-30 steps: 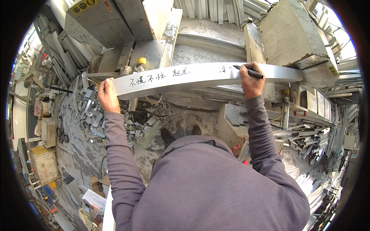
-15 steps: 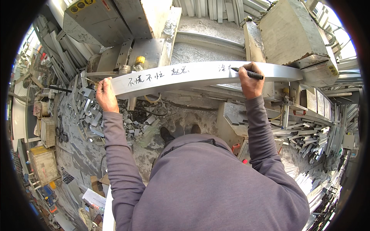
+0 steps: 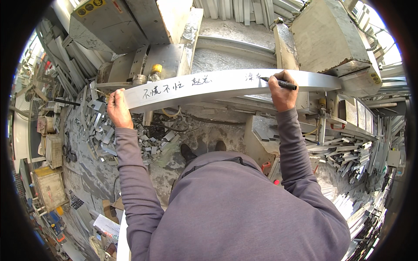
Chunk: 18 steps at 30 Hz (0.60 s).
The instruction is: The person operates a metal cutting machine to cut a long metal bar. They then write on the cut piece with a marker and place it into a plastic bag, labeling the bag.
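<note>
A long silver metal profile lies crosswise before me, bent to a curve by the lens. Dark handwriting runs along its upper face. My left hand is closed round the profile's left end, thumb on the near side. In my right hand is a black marker pen, pinched between thumb and fingers. Its tip meets the profile's face at the last written strokes, right of the middle. The side of that hand rests on or close to the profile; the exact contact is hidden.
Machine housings stand at the far left and far right, the profile reaching the right one. Metal offcuts litter the floor at left. Stacked metal bars lie at right. A yellow-capped fitting sits behind the profile.
A few more pen strokes stand at the marker's tip. The right hand has shifted only slightly; the left hand keeps its hold on the profile's end.
</note>
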Available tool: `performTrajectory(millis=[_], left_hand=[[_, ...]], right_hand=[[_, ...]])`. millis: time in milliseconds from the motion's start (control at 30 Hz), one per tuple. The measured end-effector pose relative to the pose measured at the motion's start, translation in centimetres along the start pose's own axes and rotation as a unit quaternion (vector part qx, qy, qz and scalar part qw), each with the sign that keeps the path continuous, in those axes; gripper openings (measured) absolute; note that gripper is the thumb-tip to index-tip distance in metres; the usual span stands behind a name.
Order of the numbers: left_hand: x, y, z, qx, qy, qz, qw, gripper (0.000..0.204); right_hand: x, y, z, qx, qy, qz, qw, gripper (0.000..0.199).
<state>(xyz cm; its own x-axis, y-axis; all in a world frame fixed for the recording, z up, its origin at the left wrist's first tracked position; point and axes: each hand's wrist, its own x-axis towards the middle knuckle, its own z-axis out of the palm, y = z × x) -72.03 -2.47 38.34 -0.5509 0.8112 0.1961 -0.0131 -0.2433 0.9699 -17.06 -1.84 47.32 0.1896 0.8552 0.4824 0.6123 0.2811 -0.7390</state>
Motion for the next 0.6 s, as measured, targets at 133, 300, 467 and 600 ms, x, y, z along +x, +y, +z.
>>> performTrajectory(millis=[133,300,467,600], left_hand=[[0.03,0.04,-0.01,0.006,0.000,0.007,1.000,0.030],[0.03,-0.01,-0.07,-0.001,-0.005,0.005,1.000,0.030],[0.12,-0.10,-0.13,-0.018,-0.004,0.000,1.000,0.029],[0.12,-0.15,-0.18,-0.015,-0.003,-0.001,1.000,0.029]], right_hand=[[0.27,0.53,-0.30,0.006,0.041,0.042,0.998,0.015],[0.67,0.59,-0.61,-0.002,0.045,0.050,0.998,0.015],[0.46,0.69,-0.79,-0.017,0.038,0.050,0.998,0.015],[0.33,1.00,-0.95,0.001,0.027,0.030,0.999,0.015]])
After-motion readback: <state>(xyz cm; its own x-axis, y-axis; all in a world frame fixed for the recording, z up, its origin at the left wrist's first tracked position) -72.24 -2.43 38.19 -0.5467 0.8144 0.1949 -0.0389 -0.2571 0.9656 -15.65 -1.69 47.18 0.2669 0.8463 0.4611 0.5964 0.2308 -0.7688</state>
